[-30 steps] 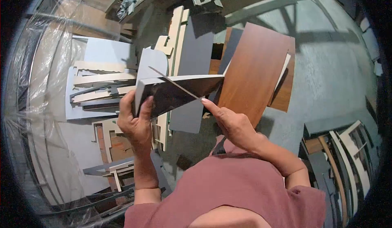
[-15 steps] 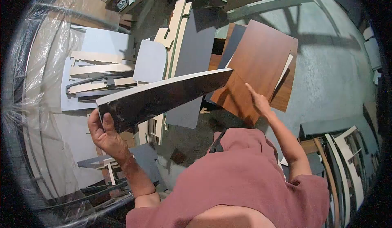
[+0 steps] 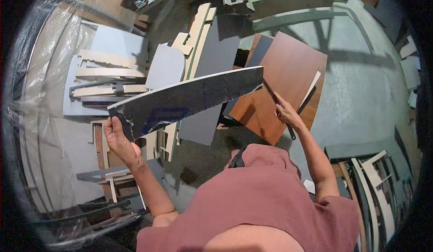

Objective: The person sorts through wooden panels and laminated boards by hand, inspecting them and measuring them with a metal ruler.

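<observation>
My left hand (image 3: 118, 138) grips the near left end of a long dark board (image 3: 189, 99) with a pale top edge. I hold it up at chest height, and it slants up toward the right. Off the board's right end, my right hand (image 3: 284, 112) is closed around a thin dark strip (image 3: 291, 132) that runs diagonally through the fist. That strip hangs over a reddish-brown wood panel (image 3: 288, 67) lying on the floor. The hand and the board do not touch.
Grey and pale offcut panels (image 3: 112, 71) are piled on the floor at left beside clear plastic sheeting (image 3: 40, 71). A tall grey panel (image 3: 216, 53) lies centre. More boards and strips (image 3: 383, 175) lie at right on the grey-green concrete floor (image 3: 361, 80).
My left hand has slid to the board's left end and tilted it up to the right. My right hand left the board's face, moved right, and now holds the thin strip.
</observation>
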`<state>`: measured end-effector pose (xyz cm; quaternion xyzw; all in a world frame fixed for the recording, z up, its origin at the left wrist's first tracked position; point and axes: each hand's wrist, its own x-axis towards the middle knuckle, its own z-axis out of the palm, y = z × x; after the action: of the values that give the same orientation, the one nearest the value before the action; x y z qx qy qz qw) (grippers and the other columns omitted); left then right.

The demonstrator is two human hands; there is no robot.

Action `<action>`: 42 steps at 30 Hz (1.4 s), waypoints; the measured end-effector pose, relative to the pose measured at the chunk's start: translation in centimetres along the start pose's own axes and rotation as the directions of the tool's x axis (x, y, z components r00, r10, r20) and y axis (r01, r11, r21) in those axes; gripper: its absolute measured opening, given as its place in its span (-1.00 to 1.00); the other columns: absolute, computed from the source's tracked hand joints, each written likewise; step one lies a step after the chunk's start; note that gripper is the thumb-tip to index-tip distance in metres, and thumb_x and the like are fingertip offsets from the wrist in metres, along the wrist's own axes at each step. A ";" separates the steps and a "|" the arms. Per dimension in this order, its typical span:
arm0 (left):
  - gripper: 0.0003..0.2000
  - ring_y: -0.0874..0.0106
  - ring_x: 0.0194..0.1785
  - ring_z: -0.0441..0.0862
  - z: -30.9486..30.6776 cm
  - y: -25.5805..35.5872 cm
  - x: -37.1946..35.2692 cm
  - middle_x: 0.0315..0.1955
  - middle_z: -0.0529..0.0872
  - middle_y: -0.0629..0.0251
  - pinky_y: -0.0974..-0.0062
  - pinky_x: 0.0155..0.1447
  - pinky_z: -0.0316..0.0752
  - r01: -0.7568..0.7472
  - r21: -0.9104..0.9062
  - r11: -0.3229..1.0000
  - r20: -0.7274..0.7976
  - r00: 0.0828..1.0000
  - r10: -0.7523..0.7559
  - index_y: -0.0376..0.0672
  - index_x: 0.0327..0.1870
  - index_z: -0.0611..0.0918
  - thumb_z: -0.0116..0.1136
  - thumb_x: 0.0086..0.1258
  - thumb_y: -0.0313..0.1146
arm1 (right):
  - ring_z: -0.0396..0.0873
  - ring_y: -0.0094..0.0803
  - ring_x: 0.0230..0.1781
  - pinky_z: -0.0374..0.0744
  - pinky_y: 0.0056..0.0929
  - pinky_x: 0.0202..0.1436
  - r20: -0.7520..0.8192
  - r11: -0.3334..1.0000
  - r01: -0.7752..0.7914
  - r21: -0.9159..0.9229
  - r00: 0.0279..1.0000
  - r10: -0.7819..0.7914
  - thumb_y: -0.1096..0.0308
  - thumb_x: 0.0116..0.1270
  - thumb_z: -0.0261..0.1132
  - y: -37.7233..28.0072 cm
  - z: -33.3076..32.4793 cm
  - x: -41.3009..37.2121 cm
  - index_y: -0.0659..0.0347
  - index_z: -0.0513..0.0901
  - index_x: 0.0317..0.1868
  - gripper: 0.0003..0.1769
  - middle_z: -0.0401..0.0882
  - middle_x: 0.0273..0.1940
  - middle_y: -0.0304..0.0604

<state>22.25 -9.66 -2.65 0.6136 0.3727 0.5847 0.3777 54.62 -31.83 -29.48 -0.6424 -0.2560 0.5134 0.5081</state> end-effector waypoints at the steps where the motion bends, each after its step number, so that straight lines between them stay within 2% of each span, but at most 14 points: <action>1: -0.86 0.58 -0.28 0.50 -0.3 0.1 0.2 -0.36 0.58 0.39 0.57 -0.15 0.46 -0.005 0.029 1.000 -0.017 1.000 0.006 -0.16 -0.27 0.51 0.10 0.30 -0.31 | 0.25 -0.58 -0.68 0.31 -0.61 -0.64 0.074 0.996 0.080 -0.045 0.994 -0.077 0.39 0.29 -0.14 1.4 0.0 0.3 -0.11 0.03 0.36 -0.40 0.35 -0.56 -0.30; 3: -0.86 0.60 -0.31 0.49 -1.3 0.1 0.4 -0.37 0.57 0.39 0.65 -0.19 0.43 -0.028 0.020 0.999 -0.061 0.998 0.029 -0.23 -0.27 0.51 0.09 0.31 -0.34 | 0.31 -0.55 -0.63 0.36 -0.59 -0.61 0.250 0.967 0.174 -0.187 0.960 -0.124 0.41 0.27 -0.12 5.0 1.1 0.4 -0.07 0.04 0.36 -0.38 0.39 -0.51 -0.26; 4: -0.87 0.61 -0.33 0.49 -0.8 1.2 0.0 -0.38 0.57 0.39 0.66 -0.21 0.42 -0.021 0.065 0.998 -0.115 0.993 0.029 -0.21 -0.29 0.50 0.08 0.31 -0.34 | 0.33 -0.53 -0.58 0.39 -0.61 -0.55 0.334 0.962 0.036 -0.269 0.941 0.058 0.41 0.28 -0.09 3.2 1.7 -0.9 -0.04 0.06 0.35 -0.40 0.41 -0.47 -0.23; 9: -0.89 0.63 -0.35 0.50 -5.8 1.4 -0.9 -0.39 0.59 0.41 0.66 -0.23 0.43 0.072 -0.001 0.997 -0.336 0.939 -0.068 -0.16 -0.36 0.50 0.07 0.32 -0.33 | 0.29 -0.59 -0.65 0.32 -0.58 -0.65 0.296 0.978 -0.125 -0.169 0.940 0.171 0.40 0.34 -0.14 3.3 3.7 -2.2 -0.08 0.05 0.35 -0.44 0.39 -0.54 -0.27; 11: -0.89 0.64 -0.34 0.50 -8.7 0.5 -0.9 -0.39 0.59 0.42 0.66 -0.22 0.43 0.104 -0.011 0.995 -0.404 0.909 -0.100 -0.15 -0.36 0.50 0.08 0.31 -0.33 | 0.27 -0.57 -0.65 0.30 -0.57 -0.58 0.239 0.960 -0.278 0.037 0.935 0.261 0.39 0.35 -0.09 3.1 4.0 -1.8 -0.06 0.04 0.35 -0.44 0.41 -0.53 -0.27; 16: -0.85 0.59 -0.28 0.51 -14.0 -4.6 1.4 -0.35 0.60 0.39 0.60 -0.14 0.42 0.150 -0.031 0.988 -0.627 0.767 -0.136 -0.19 -0.32 0.54 0.12 0.29 -0.30 | 0.15 -0.64 -0.73 0.20 -0.64 -0.68 0.219 0.964 -0.262 -0.035 0.940 0.263 0.36 0.37 -0.13 3.0 5.7 0.1 -0.13 -0.03 0.36 -0.43 0.33 -0.58 -0.29; 17: -0.80 0.54 -0.24 0.51 -16.2 -6.7 2.5 -0.33 0.59 0.34 0.55 -0.12 0.42 0.127 -0.029 0.992 -0.541 0.832 -0.122 -0.23 -0.26 0.54 0.14 0.27 -0.27 | 0.15 -0.64 -0.73 0.20 -0.64 -0.68 0.228 0.971 -0.237 -0.023 0.945 0.236 0.35 0.37 -0.12 2.7 6.2 0.5 -0.13 -0.03 0.36 -0.43 0.33 -0.57 -0.29; 23: -0.68 0.38 -0.31 0.56 -17.6 -21.2 11.8 -0.28 0.59 0.18 0.41 -0.23 0.49 0.057 -0.268 0.962 -0.672 0.704 -0.228 -0.38 -0.20 0.53 0.19 0.21 -0.26 | 0.16 -0.64 -0.72 0.20 -0.65 -0.68 0.153 0.972 -0.220 0.087 0.967 0.205 0.32 0.37 -0.09 -1.3 9.9 0.9 -0.15 -0.04 0.37 -0.42 0.35 -0.56 -0.28; 26: -0.66 0.37 -0.31 0.55 -18.2 -33.1 15.9 -0.28 0.59 0.15 0.41 -0.24 0.49 0.046 -0.371 0.927 -0.694 0.650 -0.310 -0.39 -0.19 0.52 0.20 0.19 -0.25 | 0.17 -0.64 -0.72 0.21 -0.65 -0.68 0.060 0.985 -0.166 -0.041 0.984 0.169 0.34 0.37 -0.10 -2.1 11.6 0.9 -0.16 -0.04 0.37 -0.42 0.35 -0.56 -0.28; 32: -0.51 0.23 -0.11 0.54 -13.2 -47.4 19.7 -0.08 0.54 0.05 0.30 -0.13 0.50 0.459 -0.356 0.814 -0.798 0.304 -0.521 -0.34 -0.06 0.50 0.22 0.14 -0.10 | 0.17 -0.63 -0.72 0.19 -0.65 -0.68 -0.051 0.943 -0.332 0.004 0.942 0.332 0.30 0.36 -0.05 -3.3 14.1 1.7 -0.10 -0.03 0.37 -0.40 0.35 -0.57 -0.31; 34: -0.54 0.18 -0.08 0.52 -13.6 -52.9 19.4 -0.05 0.52 0.06 0.20 -0.02 0.47 0.445 -0.473 0.760 -0.693 0.344 -0.633 -0.28 -0.06 0.52 0.20 0.16 -0.09 | 0.17 -0.64 -0.72 0.18 -0.67 -0.68 -0.118 0.931 -0.360 0.057 0.924 0.364 0.21 0.36 0.01 -4.8 15.6 1.3 -0.10 -0.03 0.37 -0.38 0.34 -0.57 -0.31; 37: -0.57 0.12 -0.07 0.52 -12.0 -53.8 18.6 -0.03 0.51 0.09 0.03 -0.07 0.50 0.490 -0.584 0.647 -0.630 0.230 -0.742 -0.26 -0.04 0.53 0.15 0.21 -0.10 | 0.17 -0.65 -0.73 0.17 -0.69 -0.68 -0.163 0.911 -0.400 0.102 0.896 0.412 0.12 0.34 0.04 -5.4 17.1 1.2 -0.11 -0.03 0.37 -0.35 0.34 -0.57 -0.31; 40: -0.55 0.13 -0.01 0.49 -17.1 -66.2 18.2 0.05 0.44 0.13 0.09 -0.05 0.51 0.607 -0.574 0.550 -0.390 0.388 -0.835 -0.24 0.06 0.46 0.12 0.24 -0.13 | 0.16 -0.65 -0.74 0.18 -0.69 -0.71 -0.220 0.904 -0.426 0.029 0.880 0.421 0.30 0.38 -0.10 -6.0 19.1 0.9 -0.05 -0.02 0.37 -0.43 0.37 -0.57 -0.28; 42: -0.48 0.13 0.11 0.39 -18.3 -66.2 18.9 0.11 0.40 0.17 -0.05 0.05 0.36 0.668 -0.578 0.469 -0.337 0.329 -0.882 -0.14 0.16 0.37 0.13 0.22 -0.12 | 0.17 -0.66 -0.73 0.18 -0.67 -0.71 -0.196 0.890 -0.439 0.125 0.868 0.456 0.15 0.35 0.00 -6.0 20.0 0.9 -0.13 -0.02 0.37 -0.39 0.34 -0.57 -0.29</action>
<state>3.68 36.76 -53.33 0.0594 0.6148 0.5394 0.5724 37.73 -21.14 -23.53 -0.7170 -0.0223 0.5523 0.4246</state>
